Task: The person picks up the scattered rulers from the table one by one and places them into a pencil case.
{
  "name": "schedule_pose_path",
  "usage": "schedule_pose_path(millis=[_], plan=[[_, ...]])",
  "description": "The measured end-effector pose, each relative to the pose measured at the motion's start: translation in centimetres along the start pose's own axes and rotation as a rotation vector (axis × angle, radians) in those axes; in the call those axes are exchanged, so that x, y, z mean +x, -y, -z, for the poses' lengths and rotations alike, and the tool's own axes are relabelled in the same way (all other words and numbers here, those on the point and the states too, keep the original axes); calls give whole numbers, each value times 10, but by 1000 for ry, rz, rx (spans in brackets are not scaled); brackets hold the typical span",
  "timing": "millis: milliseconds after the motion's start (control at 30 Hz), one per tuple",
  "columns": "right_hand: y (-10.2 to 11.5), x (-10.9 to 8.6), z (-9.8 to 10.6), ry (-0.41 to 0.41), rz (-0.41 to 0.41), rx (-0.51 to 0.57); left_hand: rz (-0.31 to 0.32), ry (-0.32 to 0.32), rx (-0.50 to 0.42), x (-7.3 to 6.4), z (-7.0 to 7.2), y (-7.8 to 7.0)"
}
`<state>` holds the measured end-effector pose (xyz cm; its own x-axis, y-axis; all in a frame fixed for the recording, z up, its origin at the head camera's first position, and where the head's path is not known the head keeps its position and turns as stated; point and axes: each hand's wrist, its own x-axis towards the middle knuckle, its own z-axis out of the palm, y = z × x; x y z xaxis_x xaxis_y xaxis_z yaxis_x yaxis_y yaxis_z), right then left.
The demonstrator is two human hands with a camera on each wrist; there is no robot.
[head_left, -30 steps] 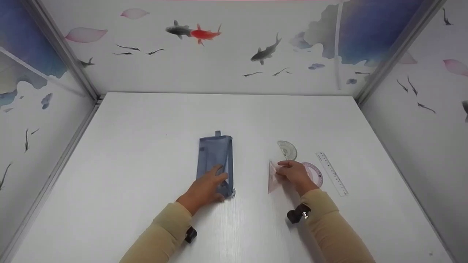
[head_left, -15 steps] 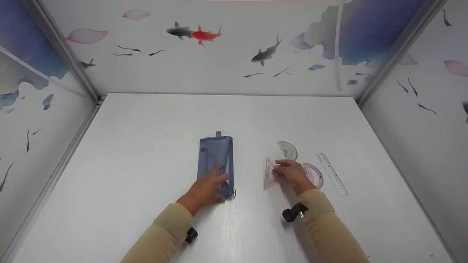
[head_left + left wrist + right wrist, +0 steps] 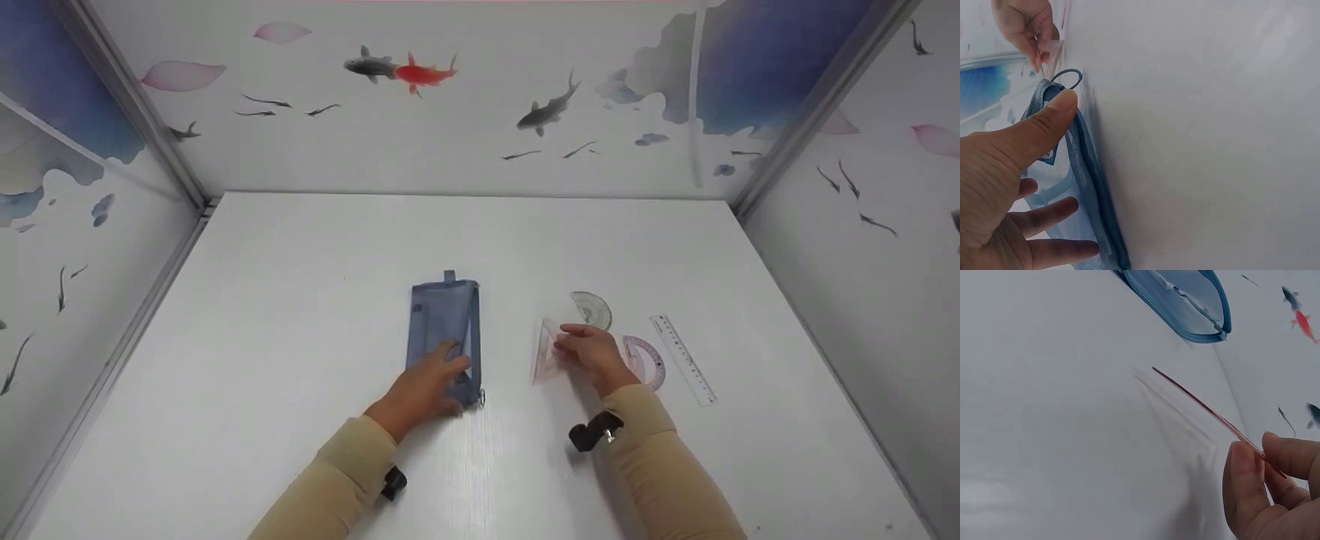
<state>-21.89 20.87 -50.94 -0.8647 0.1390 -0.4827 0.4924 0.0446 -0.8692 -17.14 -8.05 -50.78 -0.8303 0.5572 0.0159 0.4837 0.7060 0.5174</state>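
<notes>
A blue mesh zip pouch [image 3: 441,311] lies on the white table in the head view, its zip along the right side. My left hand [image 3: 421,384] rests on its near half, with thumb and fingers spread, as the left wrist view also shows. To the right, my right hand [image 3: 598,356] pinches a clear pinkish set square [image 3: 544,361] between thumb and fingers. In the right wrist view the set square [image 3: 1202,405] is seen nearly edge-on, raised off the table, its shadow below. The pouch [image 3: 1185,304] appears beyond it with its side gaping.
Behind the right hand lies a clear half-round protractor [image 3: 594,309]. A pink-marked round protractor [image 3: 651,364] is to its right, partly hidden by the hand. Farther right is a clear straight ruler [image 3: 684,360]. Printed walls enclose the table [image 3: 300,240] on three sides.
My right hand has carried the set square leftward toward the pouch and slightly away from me. The left hand has stayed on the pouch.
</notes>
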Motion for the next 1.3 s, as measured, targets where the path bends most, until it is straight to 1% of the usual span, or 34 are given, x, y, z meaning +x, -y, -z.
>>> schedule_pose_path(millis=[133, 300, 467, 767, 900, 1100, 1300], plan=[[1, 1, -5, 4, 1, 67, 0, 7, -12, -1, 0, -1], [3, 1, -10, 15, -14, 86, -5, 1, -9, -1, 1, 0], [5, 1, -15, 15, 1, 108, -10, -7, -8, 0, 1, 0], [10, -1, -22, 17, -6, 96, 15, -7, -5, 0, 1, -2], [12, -1, -25, 24, -8, 94, 10, -12, -3, 0, 0, -1], [13, 1, -31, 43, 33, 131, -7, -5, 16, 0, -1, 1], [16, 0, -39, 23, 25, 128, -4, -8, 11, -1, -1, 1]])
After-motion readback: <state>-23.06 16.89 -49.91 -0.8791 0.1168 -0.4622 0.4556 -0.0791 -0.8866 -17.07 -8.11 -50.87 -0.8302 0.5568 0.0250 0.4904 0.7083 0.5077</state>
